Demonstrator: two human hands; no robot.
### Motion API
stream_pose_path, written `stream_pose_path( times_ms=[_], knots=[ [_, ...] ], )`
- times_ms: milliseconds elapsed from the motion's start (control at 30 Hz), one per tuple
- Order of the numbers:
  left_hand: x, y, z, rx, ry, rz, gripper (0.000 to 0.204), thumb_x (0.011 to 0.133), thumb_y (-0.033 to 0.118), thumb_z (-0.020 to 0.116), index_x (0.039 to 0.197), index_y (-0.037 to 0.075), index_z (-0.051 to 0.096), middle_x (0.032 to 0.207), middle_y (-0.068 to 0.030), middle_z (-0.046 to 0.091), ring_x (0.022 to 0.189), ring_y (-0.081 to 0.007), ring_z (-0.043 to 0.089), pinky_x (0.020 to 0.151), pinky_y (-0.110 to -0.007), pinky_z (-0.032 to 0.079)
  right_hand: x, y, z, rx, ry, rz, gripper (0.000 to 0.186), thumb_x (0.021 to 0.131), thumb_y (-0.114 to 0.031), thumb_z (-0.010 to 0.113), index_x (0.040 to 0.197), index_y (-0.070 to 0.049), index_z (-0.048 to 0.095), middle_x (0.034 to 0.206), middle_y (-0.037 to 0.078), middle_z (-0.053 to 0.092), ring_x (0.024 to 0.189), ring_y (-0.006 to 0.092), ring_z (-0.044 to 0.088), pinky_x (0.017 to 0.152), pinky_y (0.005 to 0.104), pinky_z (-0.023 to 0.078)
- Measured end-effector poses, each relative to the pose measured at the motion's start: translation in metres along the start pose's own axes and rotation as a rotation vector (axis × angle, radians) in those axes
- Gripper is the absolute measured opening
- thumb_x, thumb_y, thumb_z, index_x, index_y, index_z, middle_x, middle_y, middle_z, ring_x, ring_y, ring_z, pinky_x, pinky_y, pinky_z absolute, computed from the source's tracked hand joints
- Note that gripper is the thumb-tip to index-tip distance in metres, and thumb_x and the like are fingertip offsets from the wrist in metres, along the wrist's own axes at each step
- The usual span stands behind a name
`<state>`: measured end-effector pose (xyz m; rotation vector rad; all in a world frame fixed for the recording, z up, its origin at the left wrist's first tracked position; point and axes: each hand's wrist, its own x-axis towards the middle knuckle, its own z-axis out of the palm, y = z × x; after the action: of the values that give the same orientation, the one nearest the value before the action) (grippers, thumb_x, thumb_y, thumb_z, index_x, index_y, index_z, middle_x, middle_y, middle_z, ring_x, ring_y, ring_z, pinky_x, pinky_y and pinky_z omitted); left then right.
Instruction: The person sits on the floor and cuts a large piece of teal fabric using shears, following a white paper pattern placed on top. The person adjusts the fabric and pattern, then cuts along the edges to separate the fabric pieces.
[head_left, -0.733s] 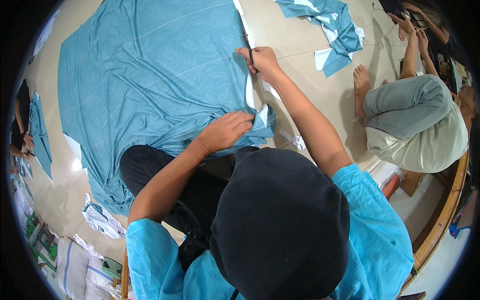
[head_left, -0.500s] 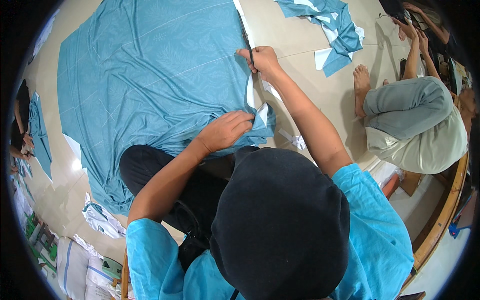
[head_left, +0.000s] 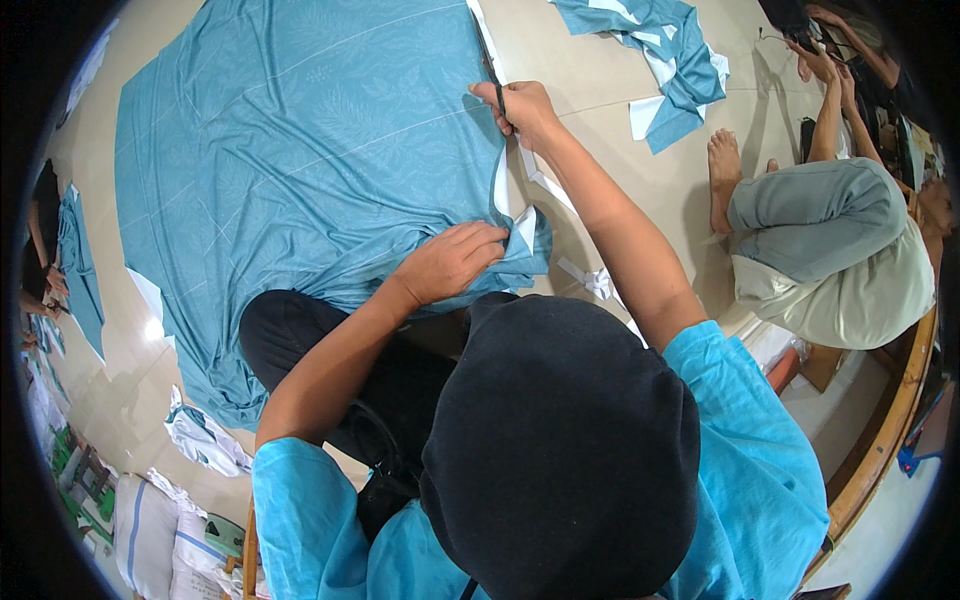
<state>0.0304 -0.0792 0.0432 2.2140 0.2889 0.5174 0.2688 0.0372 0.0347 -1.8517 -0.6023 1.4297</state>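
A large teal fabric (head_left: 330, 130) with a faint leaf pattern and thin pale lines is spread over the floor in front of me, bunched near my legs. My right hand (head_left: 520, 107) is closed around the handles of black scissors (head_left: 490, 68), whose blades lie along the fabric's right edge. A narrow white strip (head_left: 540, 178) hangs off that edge below the hand. Closer to me, my left hand (head_left: 455, 262) grips the bunched fabric beside a folded-over corner that shows its white underside (head_left: 524, 230).
Teal and white scraps (head_left: 675, 80) lie at the far right. A person with grey trousers (head_left: 815, 215) sits barefoot to my right; other people's hands show at the left edge. White sacks (head_left: 145, 530) stand at lower left, a white scrap (head_left: 205, 435) above them. A wooden rail (head_left: 885, 440) curves at right.
My right hand and the scissors have moved slightly farther away along the fabric's edge. More of the white strip shows beneath the hand. My left hand stays in place.
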Motion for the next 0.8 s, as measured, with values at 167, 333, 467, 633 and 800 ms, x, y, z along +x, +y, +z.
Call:
stream_pose_path(
  times_ms=[167,333,467,633,800],
  knots=[
    [0.000,0.000,0.000,0.006,0.006,0.001,0.019,0.097,0.010,0.066,0.114,0.001,0.062,0.128,-0.0177,0.065,0.120,-0.0356,0.065,0.105,-0.047,0.052,0.004,0.002,0.000,-0.006,0.003,0.008,0.038,0.081,-0.030,0.093,0.076,-0.004,0.065,0.062,0.003,0.056,0.049,0.0124,0.049,0.045,0.0289,0.037],
    [-0.001,0.000,-0.001,0.022,-0.038,-0.031,0.019,0.101,0.015,0.065,0.116,0.003,0.064,0.131,-0.0144,0.067,0.124,-0.0325,0.065,0.108,-0.044,0.052,0.007,0.007,0.000,-0.045,0.009,-0.002,0.038,0.082,-0.027,0.093,0.074,-0.006,0.063,0.062,0.004,0.056,0.050,0.0128,0.050,0.045,0.0292,0.038],
    [-0.001,0.000,-0.002,0.027,-0.031,-0.027,0.019,0.101,0.014,0.065,0.116,0.003,0.064,0.131,-0.0142,0.067,0.124,-0.0322,0.065,0.108,-0.044,0.052,0.007,0.009,0.000,-0.071,0.020,-0.015,0.038,0.083,-0.026,0.094,0.073,-0.007,0.062,0.062,0.004,0.056,0.050,0.0132,0.050,0.046,0.0292,0.038],
    [0.000,0.001,-0.002,0.023,-0.026,-0.026,0.019,0.101,0.015,0.065,0.116,0.003,0.064,0.131,-0.0140,0.067,0.124,-0.0322,0.065,0.108,-0.044,0.052,0.007,0.006,0.001,-0.042,-0.001,-0.020,0.039,0.081,-0.029,0.093,0.073,-0.008,0.062,0.060,0.004,0.056,0.050,0.0131,0.050,0.046,0.0295,0.038],
    [0.000,0.001,-0.001,0.016,-0.019,-0.020,0.018,0.100,0.013,0.066,0.115,0.003,0.063,0.130,-0.0153,0.066,0.123,-0.0334,0.065,0.107,-0.045,0.052,0.012,0.001,0.002,-0.014,0.004,-0.035,0.043,0.078,-0.030,0.092,0.063,-0.004,0.061,0.060,0.008,0.058,0.049,0.0177,0.050,0.046,0.0348,0.038]
  ],
)
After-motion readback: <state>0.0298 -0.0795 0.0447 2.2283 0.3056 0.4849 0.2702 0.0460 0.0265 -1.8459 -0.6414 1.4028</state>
